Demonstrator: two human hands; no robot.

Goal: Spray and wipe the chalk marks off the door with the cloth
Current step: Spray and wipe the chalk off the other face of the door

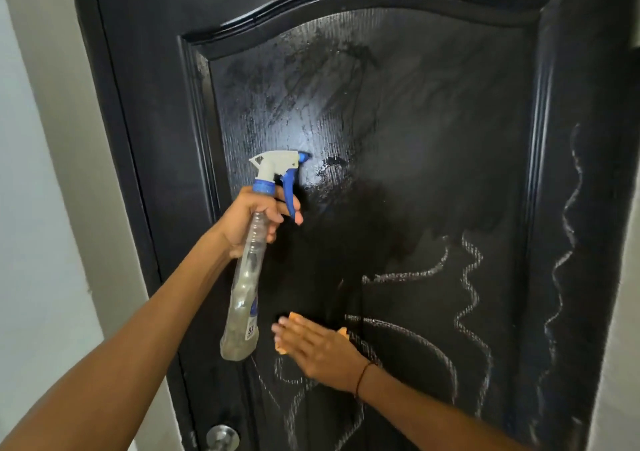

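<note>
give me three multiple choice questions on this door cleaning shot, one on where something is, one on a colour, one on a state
1. Where is the cloth?
A. draped over the knob
B. under the right hand, flat on the door
C. tucked under the left arm

2. What colour is the bottle's trigger?
A. blue
B. red
C. green

3. What state is the upper part of the door panel in?
A. dry and covered in chalk
B. wet and streaky, with no chalk lines
C. covered with tape

Answers:
1. B: the orange cloth peeks out from under the straight fingers of the right hand, which presses it to the door.
2. A: the trigger on the bottle, which the left hand grips, is blue.
3. B: the upper panel shines with wet streaks, while the chalk marks lie lower down and on the right.
</note>
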